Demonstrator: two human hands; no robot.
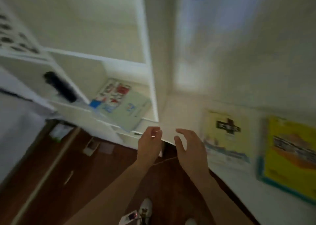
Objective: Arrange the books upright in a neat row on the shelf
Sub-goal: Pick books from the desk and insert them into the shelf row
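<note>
Task barely begun, by look of it: no book upright anywhere. Pale green book (132, 109) lies flat in shelf (109, 122) compartment, on top of colourful book (112, 94) beneath. Two yellow books (225, 135) lie flat on white surface to right (picture blurred, titles unreadable). Left hand (149, 143) loosely curled, holding nothing, just below shelf front edge, near green book's corner but not touching. Right hand (189, 146) relaxed, fingers spread, empty, between shelf and nearer yellow book. All standing-up still left.
</note>
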